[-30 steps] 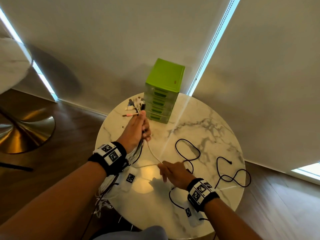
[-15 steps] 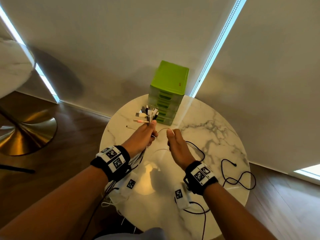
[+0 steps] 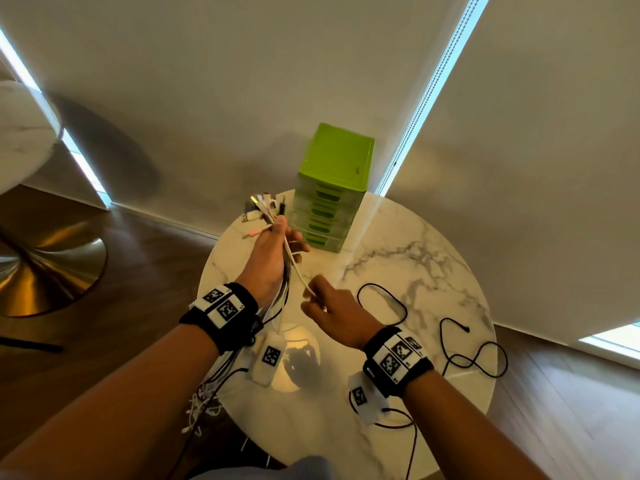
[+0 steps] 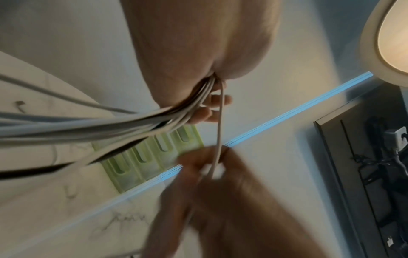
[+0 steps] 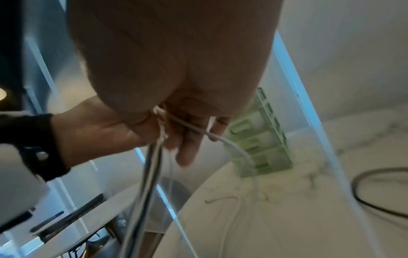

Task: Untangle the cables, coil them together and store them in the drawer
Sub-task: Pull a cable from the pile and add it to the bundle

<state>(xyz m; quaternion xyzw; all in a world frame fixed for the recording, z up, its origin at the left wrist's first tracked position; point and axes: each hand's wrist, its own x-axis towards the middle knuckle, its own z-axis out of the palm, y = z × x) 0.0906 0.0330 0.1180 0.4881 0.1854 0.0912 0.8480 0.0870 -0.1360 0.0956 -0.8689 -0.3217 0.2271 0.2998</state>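
Observation:
My left hand (image 3: pixel 284 244) is raised over the marble table (image 3: pixel 398 258) and grips a bundle of white and dark cables (image 3: pixel 282 289). Their plug ends (image 3: pixel 264 208) stick out above the fist, and the rest hangs past the table's near left edge. One white cable (image 3: pixel 298 274) runs from that fist down to my right hand (image 3: pixel 316 296), which pinches it just right of the left wrist. The left wrist view shows the bundle (image 4: pixel 137 125) and that single white cable (image 4: pixel 219 132) taut between both hands. A green drawer unit (image 3: pixel 334 188) stands at the table's far edge, its drawers closed.
A loose black cable (image 3: pixel 384 303) loops on the table right of my right hand, and another black cable (image 3: pixel 474 356) lies near the right rim. White tags (image 3: pixel 268 356) dangle from the wrist bands. A second table with a brass base (image 3: pixel 48 265) stands at left.
My right hand rose from the table to meet the left hand at the bundle, then drew back toward me along the white cable. The left hand lifted slightly, still holding the bundle.

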